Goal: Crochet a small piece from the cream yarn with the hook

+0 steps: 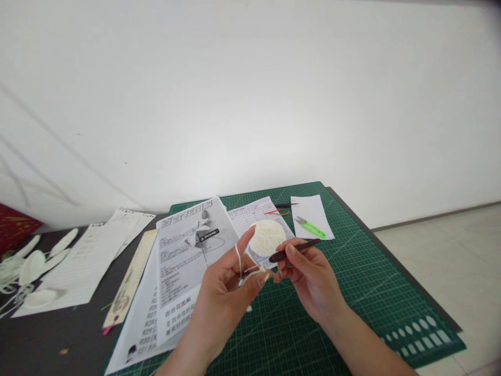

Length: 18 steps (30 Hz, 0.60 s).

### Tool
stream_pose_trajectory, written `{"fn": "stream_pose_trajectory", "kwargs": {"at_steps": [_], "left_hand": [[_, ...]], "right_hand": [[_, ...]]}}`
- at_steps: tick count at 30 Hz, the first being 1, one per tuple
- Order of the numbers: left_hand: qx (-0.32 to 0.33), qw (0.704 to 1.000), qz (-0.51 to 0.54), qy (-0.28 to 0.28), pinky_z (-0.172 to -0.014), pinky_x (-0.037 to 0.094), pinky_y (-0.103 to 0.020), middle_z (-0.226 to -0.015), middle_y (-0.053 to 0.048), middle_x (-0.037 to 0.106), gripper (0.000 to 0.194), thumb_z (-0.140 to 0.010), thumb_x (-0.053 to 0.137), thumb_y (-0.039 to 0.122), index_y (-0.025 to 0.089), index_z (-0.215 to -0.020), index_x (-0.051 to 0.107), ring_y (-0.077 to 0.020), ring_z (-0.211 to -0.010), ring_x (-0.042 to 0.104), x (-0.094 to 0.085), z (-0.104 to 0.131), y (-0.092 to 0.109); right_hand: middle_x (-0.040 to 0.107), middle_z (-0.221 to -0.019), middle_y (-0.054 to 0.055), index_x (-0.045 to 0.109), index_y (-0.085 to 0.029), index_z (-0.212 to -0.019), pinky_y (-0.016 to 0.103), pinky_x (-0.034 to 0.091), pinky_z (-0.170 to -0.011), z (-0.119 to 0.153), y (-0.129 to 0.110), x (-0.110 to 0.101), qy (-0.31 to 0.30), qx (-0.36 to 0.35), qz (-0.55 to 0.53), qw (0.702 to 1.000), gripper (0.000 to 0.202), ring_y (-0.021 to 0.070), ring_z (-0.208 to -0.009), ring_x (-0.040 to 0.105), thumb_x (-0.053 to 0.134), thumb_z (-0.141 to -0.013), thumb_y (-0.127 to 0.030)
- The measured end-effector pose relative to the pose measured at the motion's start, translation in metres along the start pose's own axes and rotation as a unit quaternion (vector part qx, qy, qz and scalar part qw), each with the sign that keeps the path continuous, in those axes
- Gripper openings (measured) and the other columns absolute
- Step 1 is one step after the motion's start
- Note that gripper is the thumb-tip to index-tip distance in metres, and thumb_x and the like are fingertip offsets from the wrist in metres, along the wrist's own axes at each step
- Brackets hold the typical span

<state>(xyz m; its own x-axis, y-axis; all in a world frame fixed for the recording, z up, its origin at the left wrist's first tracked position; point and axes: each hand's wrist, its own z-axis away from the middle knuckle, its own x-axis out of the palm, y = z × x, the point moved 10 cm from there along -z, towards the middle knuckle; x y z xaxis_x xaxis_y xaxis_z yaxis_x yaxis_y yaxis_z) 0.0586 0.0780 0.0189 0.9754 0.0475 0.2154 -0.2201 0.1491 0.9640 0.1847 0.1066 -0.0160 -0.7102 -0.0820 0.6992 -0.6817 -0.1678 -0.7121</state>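
Note:
My left hand point(230, 292) pinches a small piece of cream crochet work point(256, 272) between thumb and fingers, with a strand of white yarn point(238, 257) looped over its raised index finger. In my right hand point(311, 274) is a crochet hook with a dark handle point(289, 253), held like a pen. Its thin metal tip points left toward the crochet piece; whether it passes through a stitch is too small to tell. Just behind the hands lies a round ball of cream yarn point(268, 237), partly covered by the left hand.
A green cutting mat point(376, 282) carries printed pattern sheets point(183, 261), a white paper point(312, 203) and green thread snips point(311, 227). On the dark table point(55, 344) at left are white crocheted petals point(33, 266), lined paper point(78, 261) and a bookmark point(131, 279). A white wall point(250, 104) stands behind.

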Motion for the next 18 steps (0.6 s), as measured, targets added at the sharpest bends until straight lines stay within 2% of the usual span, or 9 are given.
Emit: {"fn": "stream_pose_trajectory", "kwargs": {"at_steps": [9, 14, 18], "left_hand": [[-0.026, 0.999, 0.02, 0.0, -0.078, 0.045, -0.028, -0.071, 0.002, 0.069, 0.057, -0.069, 0.078, 0.023, 0.023, -0.124, 0.063, -0.0143, -0.073, 0.062, 0.0, 0.002, -0.003], [-0.029, 0.999, 0.011, 0.012, -0.067, 0.044, -0.024, -0.065, 0.004, 0.064, 0.05, -0.068, 0.079, 0.022, 0.023, -0.117, 0.068, -0.0109, -0.065, 0.057, -0.005, 0.0, -0.007], [-0.033, 0.999, 0.01, 0.016, -0.063, 0.043, -0.023, -0.062, 0.006, 0.057, 0.056, -0.066, 0.08, 0.02, 0.024, -0.12, 0.066, -0.0112, -0.063, 0.055, -0.006, 0.0, -0.009]], "right_hand": [[0.066, -0.057, -0.002, 0.071, -0.015, -0.078, 0.018, 0.057, -0.047, -0.001, 0.002, 0.001, -0.007, 0.007, -0.012, 1.0, 0.018, 0.008, -0.046, 0.059, 0.075, -0.076, -0.032], [0.065, -0.057, -0.002, 0.071, -0.015, -0.078, 0.018, 0.057, -0.049, -0.001, 0.001, 0.0, -0.01, 0.009, -0.021, 1.0, 0.017, 0.0079, -0.046, 0.059, 0.075, -0.077, -0.032], [0.064, -0.057, -0.003, 0.071, -0.016, -0.077, 0.019, 0.057, -0.048, 0.0, 0.001, 0.001, -0.013, 0.01, -0.017, 1.0, 0.016, 0.0079, -0.046, 0.059, 0.075, -0.077, -0.031]]}}
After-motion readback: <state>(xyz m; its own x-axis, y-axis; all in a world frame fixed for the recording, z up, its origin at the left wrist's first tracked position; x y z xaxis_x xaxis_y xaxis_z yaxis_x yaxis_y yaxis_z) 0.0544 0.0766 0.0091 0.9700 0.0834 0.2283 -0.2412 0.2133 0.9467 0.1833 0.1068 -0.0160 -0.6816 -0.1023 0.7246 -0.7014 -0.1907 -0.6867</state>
